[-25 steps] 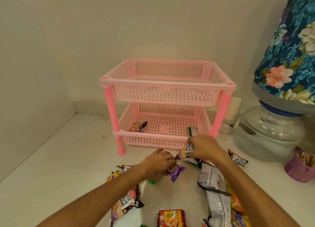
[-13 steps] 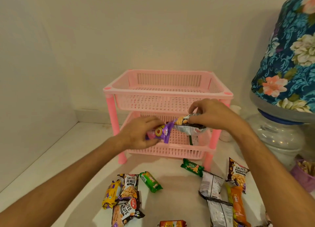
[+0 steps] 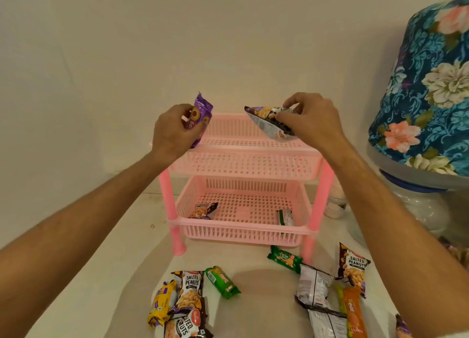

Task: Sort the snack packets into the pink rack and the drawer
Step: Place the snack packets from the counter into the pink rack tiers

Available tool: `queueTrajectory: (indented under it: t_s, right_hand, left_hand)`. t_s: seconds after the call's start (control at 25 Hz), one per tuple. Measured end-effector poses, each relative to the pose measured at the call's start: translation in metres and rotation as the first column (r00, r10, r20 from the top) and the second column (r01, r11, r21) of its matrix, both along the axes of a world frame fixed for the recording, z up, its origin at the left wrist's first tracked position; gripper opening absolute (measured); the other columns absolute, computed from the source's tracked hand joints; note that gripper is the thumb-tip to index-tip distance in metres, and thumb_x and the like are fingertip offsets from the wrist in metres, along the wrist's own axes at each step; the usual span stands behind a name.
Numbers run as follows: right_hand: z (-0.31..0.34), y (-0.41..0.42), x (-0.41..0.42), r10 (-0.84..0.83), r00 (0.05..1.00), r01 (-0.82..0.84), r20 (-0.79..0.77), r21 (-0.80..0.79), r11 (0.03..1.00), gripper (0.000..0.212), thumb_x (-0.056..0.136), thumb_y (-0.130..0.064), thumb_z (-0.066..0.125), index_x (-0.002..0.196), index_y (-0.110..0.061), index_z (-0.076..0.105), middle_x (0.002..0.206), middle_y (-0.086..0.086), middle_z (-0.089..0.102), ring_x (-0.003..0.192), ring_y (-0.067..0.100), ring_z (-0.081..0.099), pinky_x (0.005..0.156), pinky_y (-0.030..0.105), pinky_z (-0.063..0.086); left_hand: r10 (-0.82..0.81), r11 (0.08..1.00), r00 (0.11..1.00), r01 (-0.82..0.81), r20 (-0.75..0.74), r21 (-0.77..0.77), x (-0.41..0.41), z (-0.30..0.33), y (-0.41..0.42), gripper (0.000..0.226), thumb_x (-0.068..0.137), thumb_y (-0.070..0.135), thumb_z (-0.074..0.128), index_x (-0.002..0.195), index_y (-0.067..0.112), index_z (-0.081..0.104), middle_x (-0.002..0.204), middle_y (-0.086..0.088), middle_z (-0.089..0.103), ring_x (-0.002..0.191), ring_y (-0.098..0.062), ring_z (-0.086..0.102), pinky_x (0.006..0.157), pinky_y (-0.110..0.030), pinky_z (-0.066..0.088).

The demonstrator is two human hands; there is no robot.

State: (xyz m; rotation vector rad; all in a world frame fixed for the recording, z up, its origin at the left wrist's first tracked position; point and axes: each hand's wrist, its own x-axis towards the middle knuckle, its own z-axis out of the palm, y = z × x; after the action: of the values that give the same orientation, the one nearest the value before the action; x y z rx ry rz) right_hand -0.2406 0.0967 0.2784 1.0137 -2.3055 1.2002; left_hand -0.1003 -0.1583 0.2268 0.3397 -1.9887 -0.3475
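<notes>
The pink two-tier rack stands on the white floor against the wall. My left hand grips a purple biscuit packet over the top tier's left end. My right hand pinches a dark peanut packet above the top tier's right side. The top tier looks empty. In the bottom tier lie a peanut packet at the left and a green packet at the right. No drawer is in view.
Several loose packets lie on the floor in front of the rack: salted peanuts, green biscuits, another green pack, an orange pack. A water dispenser with a floral cover stands at the right; a white cup stack behind the rack.
Both hands rose from the floor pile, each with a packet, and moved apart to the level of the top tier. The view tilted up.
</notes>
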Motion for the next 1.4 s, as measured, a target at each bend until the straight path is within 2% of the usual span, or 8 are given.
queueTrajectory:
  t_s: [0.16,0.28,0.56,0.84,0.96,1.12,1.28,1.4]
  right_hand:
    - [-0.008,-0.028,-0.02,-0.119,0.993,0.12,-0.022,0.07,0.99,0.033,0.073,-0.04,0.059,0.1,-0.024,0.067,0.097,0.005,0.07,0.086,0.027,0.063,0.067,0.03,0.046]
    - [-0.022,-0.044,-0.032,-0.171,0.984,0.178,-0.049,0.189,0.966,0.035,0.072,-0.037,0.058,0.101,-0.02,0.067,0.102,0.01,0.069,0.09,0.032,0.062,0.065,0.03,0.04]
    - [-0.039,-0.063,-0.047,-0.198,0.979,0.206,-0.057,0.33,0.921,0.028,0.07,-0.03,0.057,0.088,-0.01,0.066,0.082,0.011,0.066,0.073,0.034,0.059,0.053,0.026,0.035]
    - [-0.036,-0.076,-0.05,-0.2,0.979,0.199,-0.04,0.407,0.892,0.025,0.072,-0.034,0.064,0.071,-0.01,0.057,0.069,0.008,0.055,0.067,0.032,0.054,0.05,0.023,0.028]
    - [-0.038,-0.081,-0.052,-0.215,0.975,0.214,-0.047,0.429,0.878,0.029,0.072,-0.035,0.066,0.063,-0.013,0.048,0.065,0.005,0.052,0.067,0.031,0.054,0.048,0.024,0.026]
    - [-0.039,-0.084,-0.052,-0.239,0.967,0.253,-0.088,0.455,0.854,0.022,0.073,-0.031,0.065,0.076,-0.011,0.055,0.075,0.006,0.056,0.071,0.031,0.054,0.049,0.025,0.027]
    - [-0.039,-0.083,-0.048,-0.246,0.962,0.272,-0.117,0.485,0.831,0.017,0.074,-0.027,0.063,0.075,-0.013,0.054,0.078,0.006,0.057,0.071,0.029,0.054,0.049,0.024,0.025]
    - [-0.039,-0.083,-0.046,-0.237,0.963,0.268,-0.125,0.497,0.826,0.011,0.075,-0.022,0.059,0.076,-0.012,0.054,0.077,0.006,0.057,0.068,0.027,0.053,0.05,0.024,0.026]
  left_hand:
    - [0.214,0.954,0.962,-0.243,0.17,0.174,-0.019,0.003,-0.019,0.038,0.078,0.044,0.067,0.1,0.013,0.066,0.093,-0.004,0.068,0.08,-0.023,0.062,0.068,-0.036,0.05]
    - [0.248,0.905,0.899,-0.348,0.362,0.245,-0.026,0.003,-0.024,0.035,0.076,0.043,0.069,0.094,0.013,0.065,0.083,-0.003,0.063,0.074,-0.023,0.059,0.061,-0.031,0.042]
    - [0.2,0.884,0.717,-0.426,0.668,0.193,-0.034,0.012,-0.026,0.033,0.068,0.034,0.077,0.066,0.013,0.052,0.067,-0.004,0.059,0.06,-0.022,0.058,0.048,-0.024,0.038]
    - [0.191,0.889,0.634,-0.435,0.749,0.142,-0.035,0.013,-0.024,0.031,0.073,0.038,0.073,0.085,0.011,0.062,0.069,0.0,0.056,0.064,-0.02,0.057,0.056,-0.026,0.042]
    - [0.191,0.886,0.64,-0.439,0.744,0.15,-0.034,0.014,-0.021,0.033,0.07,0.042,0.075,0.082,0.014,0.062,0.069,0.001,0.058,0.06,-0.016,0.057,0.054,-0.025,0.043]
    - [0.258,0.876,0.703,-0.459,0.663,0.146,-0.034,0.012,-0.018,0.029,0.074,0.037,0.072,0.084,0.012,0.063,0.068,0.0,0.057,0.059,-0.017,0.056,0.051,-0.025,0.04]
    - [0.282,0.908,0.865,-0.381,0.416,0.176,-0.031,0.004,-0.017,0.023,0.082,0.026,0.059,0.092,0.011,0.073,0.088,-0.006,0.072,0.073,-0.025,0.064,0.064,-0.032,0.051]
    - [0.235,0.97,0.961,-0.241,0.145,0.03,-0.025,-0.006,-0.01,0.024,0.084,0.022,0.054,0.089,0.009,0.074,0.09,-0.007,0.074,0.085,-0.027,0.065,0.083,-0.037,0.046]
